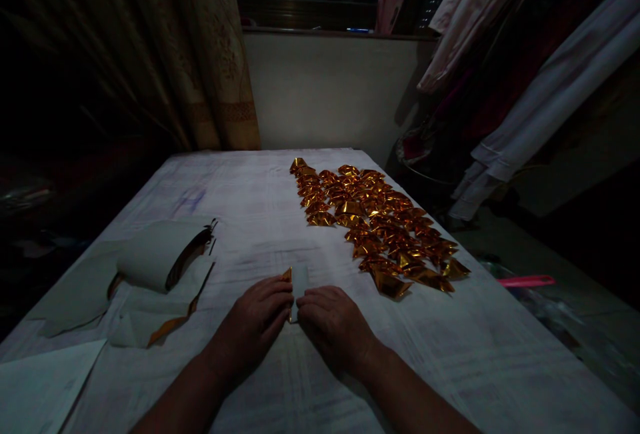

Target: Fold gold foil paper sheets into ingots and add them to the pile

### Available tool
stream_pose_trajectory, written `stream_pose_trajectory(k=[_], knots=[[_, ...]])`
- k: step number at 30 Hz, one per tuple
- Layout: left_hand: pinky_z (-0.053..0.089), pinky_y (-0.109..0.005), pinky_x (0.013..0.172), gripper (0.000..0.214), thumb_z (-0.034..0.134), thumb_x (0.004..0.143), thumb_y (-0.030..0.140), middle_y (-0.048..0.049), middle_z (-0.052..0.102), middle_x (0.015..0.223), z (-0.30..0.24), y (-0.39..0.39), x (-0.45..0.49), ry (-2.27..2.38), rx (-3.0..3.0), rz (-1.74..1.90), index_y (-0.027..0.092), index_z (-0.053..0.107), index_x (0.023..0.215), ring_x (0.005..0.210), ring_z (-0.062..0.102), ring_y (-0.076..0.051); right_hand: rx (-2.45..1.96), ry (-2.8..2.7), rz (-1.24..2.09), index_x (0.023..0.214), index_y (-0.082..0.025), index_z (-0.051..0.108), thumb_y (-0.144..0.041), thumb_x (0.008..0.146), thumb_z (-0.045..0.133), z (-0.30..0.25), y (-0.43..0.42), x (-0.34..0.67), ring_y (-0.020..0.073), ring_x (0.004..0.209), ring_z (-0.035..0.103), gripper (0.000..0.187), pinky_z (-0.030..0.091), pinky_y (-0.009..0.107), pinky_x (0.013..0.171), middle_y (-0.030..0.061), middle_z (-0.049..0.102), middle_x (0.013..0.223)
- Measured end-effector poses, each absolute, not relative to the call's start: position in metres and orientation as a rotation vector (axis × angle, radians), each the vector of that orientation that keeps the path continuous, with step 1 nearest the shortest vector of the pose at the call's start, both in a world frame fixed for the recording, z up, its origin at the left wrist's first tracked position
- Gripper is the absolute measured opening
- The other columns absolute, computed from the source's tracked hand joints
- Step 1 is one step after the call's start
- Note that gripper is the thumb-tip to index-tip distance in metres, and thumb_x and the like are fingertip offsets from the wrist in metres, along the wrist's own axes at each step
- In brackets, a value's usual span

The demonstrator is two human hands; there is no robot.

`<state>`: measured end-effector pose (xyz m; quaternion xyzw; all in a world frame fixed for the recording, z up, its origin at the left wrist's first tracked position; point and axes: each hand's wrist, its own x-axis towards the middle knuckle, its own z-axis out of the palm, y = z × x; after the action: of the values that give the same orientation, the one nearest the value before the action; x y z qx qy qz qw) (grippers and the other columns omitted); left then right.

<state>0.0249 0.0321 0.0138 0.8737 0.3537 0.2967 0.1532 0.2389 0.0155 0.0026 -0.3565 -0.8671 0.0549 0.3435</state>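
A small strip of gold foil paper (301, 279), folded with its pale back up, lies on the cloth in front of me. A gold corner shows at its far left end. My left hand (261, 311) presses its closed fingers along the strip's left edge. From the other side, my right hand (336, 322) has its fingers curled and drawn together on the right edge, hiding part of the strip. To the far right of it, many folded gold foil pieces (350, 208) lie in a spread cluster, pointed at their ends.
Curled sheets of foil paper (150, 254), pale side out, lie at the left, with a flat white sheet (47, 381) nearer me. A patterned curtain (220, 87) hangs behind the cloth-covered table (240, 187). Clothes (540, 87) hang at the right, above a pink handle (527, 281).
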Motion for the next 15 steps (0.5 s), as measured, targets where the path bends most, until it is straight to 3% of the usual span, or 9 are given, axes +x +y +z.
stream_pose_trajectory(k=[8,15], knots=[[0.057,-0.036,0.090,0.016,0.055,0.095,0.019,-0.0062,0.069,0.109,0.016,0.029,0.028,1.157,2.360,0.775,0.024,0.060,0.109,0.102,0.066,-0.020,-0.957,-2.280,0.187,0.090,-0.022,0.065,-0.021,0.100,0.049,0.001,0.014,0.240,0.0183,0.091,0.067,0.018,0.049,0.031,0.082,0.0060,0.074,0.095],[0.052,-0.044,0.104,0.043,0.055,0.095,0.022,-0.0103,0.063,0.132,0.003,0.032,0.022,1.206,2.494,0.833,0.026,0.051,0.137,0.121,0.060,-0.025,-0.965,-2.272,0.200,0.089,-0.022,0.063,-0.017,0.097,0.051,0.001,0.013,0.239,0.0184,0.092,0.067,0.015,0.049,0.032,0.083,0.0055,0.074,0.095]])
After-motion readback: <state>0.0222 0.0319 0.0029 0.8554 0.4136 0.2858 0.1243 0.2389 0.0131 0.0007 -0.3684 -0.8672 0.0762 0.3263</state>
